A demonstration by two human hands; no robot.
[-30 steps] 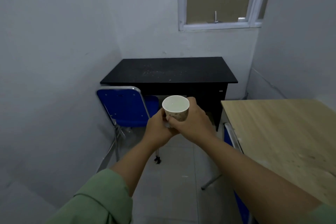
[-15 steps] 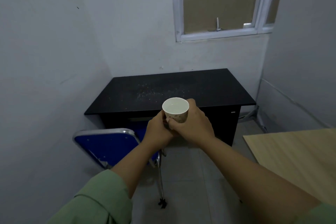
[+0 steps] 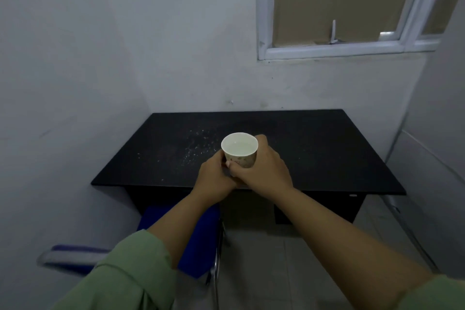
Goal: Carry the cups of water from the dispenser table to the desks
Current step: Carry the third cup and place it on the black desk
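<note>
A small tapered paper cup [image 3: 240, 151], white with a faint printed pattern and a round rim, holds clear water nearly to the top and sits upright in the air over the matte black desk [image 3: 314, 148], whose flat rectangular top is dusted with pale specks. The right hand [image 3: 264, 168] wraps the cup's right side with thumb across the front, while the left hand [image 3: 214, 176] cups its left side and base, the two hands pressed together, both forearms stretched forward from rolled green sleeves [image 3: 130, 274]. A blue padded chair [image 3: 198, 234] with a chrome frame stands tucked below the desk's near edge.
</note>
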